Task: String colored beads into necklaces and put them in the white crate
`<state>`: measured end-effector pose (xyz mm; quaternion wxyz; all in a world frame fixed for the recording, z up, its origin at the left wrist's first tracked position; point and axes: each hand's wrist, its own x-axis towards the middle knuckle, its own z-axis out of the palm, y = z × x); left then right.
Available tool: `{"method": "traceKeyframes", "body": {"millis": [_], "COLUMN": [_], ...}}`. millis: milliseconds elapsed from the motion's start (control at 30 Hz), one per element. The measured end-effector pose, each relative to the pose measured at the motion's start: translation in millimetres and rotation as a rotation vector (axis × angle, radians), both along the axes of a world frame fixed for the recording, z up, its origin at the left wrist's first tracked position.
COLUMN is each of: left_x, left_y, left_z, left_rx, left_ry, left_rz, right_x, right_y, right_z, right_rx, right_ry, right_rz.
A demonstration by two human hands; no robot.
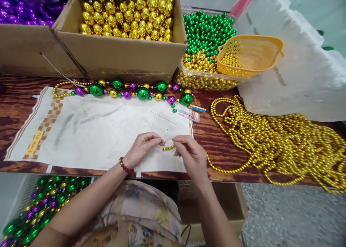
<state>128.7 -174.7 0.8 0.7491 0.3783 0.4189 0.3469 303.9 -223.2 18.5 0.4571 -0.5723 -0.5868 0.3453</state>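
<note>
- Patterned garment (140,211), bottom centre, across the person's lap; at lower left, below the worktop edge, a heap of mixed beads (40,207) in green, purple and gold.
- Left hand (142,148), lower centre: fingers pinched shut on a fine pale thread (164,132) that rises up and to the right. Bead bracelet (125,166) on the wrist.
- Right hand (189,155), just right of the left one: thumb and forefinger closed on the end of a gold bead string (169,147).
- Gold bead string: spans the gap between the two hands, just above the white cloth (81,131) spread on the worktop (216,139). Beads are small, round and shiny, and only a few show. It is not clear whether it joins the strand trailing right from under the hand.
- Progress, as judged: early. Only a handful of beads sit at the thread, with most of the length to come.
- Large-bead strand (140,92), green, purple and gold, along the cloth's upper edge; looks complete.
- Stock: gold strand pile (283,146) at right; cardboard box (121,56) of gold beads, upper centre; orange basket (248,54) over a tub of small beads.
</note>
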Motion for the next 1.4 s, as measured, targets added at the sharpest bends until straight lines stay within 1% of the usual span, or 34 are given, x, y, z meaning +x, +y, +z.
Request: {"method": "traceKeyframes", "body": {"millis": [33,100,167,200,267,333,367,400,467,533,567,600,667,733,767,833,900,1000,1100,1200,1300,1367,1400], "left_x": [-1,-2,-1,-1,1,2,2,3,6,10,12,15,21,26,28,30,31,31,31,28,24,23,22], "left_y": [2,7,10,12,16,20,22,24,26,27,26,24,18,11,8,2,-2,-3,-1,1,4,6,7], "left_z": [1.2,4.4,7.6,8.7,9.6,8.6,7.7,6.6,4.4,2.2,1.1,-0.1,-2.9,-6.0,-7.4,-9.2,-9.0,-6.1,-3.1,-0.3,2.4,2.4,1.6], "left_rx": [0.031,0.073,0.093,0.096,0.097,0.101,0.108,0.119,0.15,0.171,0.174,0.175,0.177,0.177,0.171,0.159,0.171,0.218,0.256,0.337,0.435,0.44,0.408], "left_ry": [0.015,0.029,0.049,0.058,0.073,0.08,0.084,0.09,0.096,0.073,0.049,0.023,-0.015,-0.019,-0.009,0.027,0.07,0.114,0.167,0.249,0.372,0.427,0.422], "left_rz": [-0.05,-0.133,-0.186,-0.204,-0.235,-0.265,-0.272,-0.267,-0.235,-0.198,-0.178,-0.157,-0.102,-0.028,0.014,0.091,0.133,0.145,0.145,0.101,0.045,0.026,0.018], "right_x": [5,11,15,17,22,29,33,37,42,42,39,34,22,8,3,-5,-7,-2,4,6,4,3,2], "right_y": [4,14,25,30,36,36,34,32,24,16,13,10,7,7,7,7,7,6,6,8,13,19,22], "right_z": [3.6,7.2,6.8,5.9,5.0,6.4,7.6,8.7,9.0,5.1,1.7,-2.4,-11.3,-18.8,-21.5,-24.4,-25.0,-25.4,-27.3,-27.6,-23.9,-20.6,-19.2], "right_rx": [0.037,0.114,0.164,0.173,0.151,0.086,0.023,-0.063,-0.282,-0.474,-0.522,-0.535,-0.495,-0.423,-0.386,-0.313,-0.223,-0.068,0.01,0.028,-0.028,-0.099,-0.124], "right_ry": [-0.045,-0.199,-0.37,-0.438,-0.519,-0.532,-0.503,-0.441,-0.204,0.141,0.324,0.493,0.749,0.861,0.855,0.725,0.472,0.048,-0.263,-0.533,-0.767,-0.848,-0.862], "right_rz": [0.056,0.212,0.366,0.418,0.47,0.456,0.441,0.433,0.433,0.401,0.347,0.273,0.11,-0.004,-0.033,-0.049,-0.034,0.041,0.148,0.177,0.169,0.191,0.207]}}
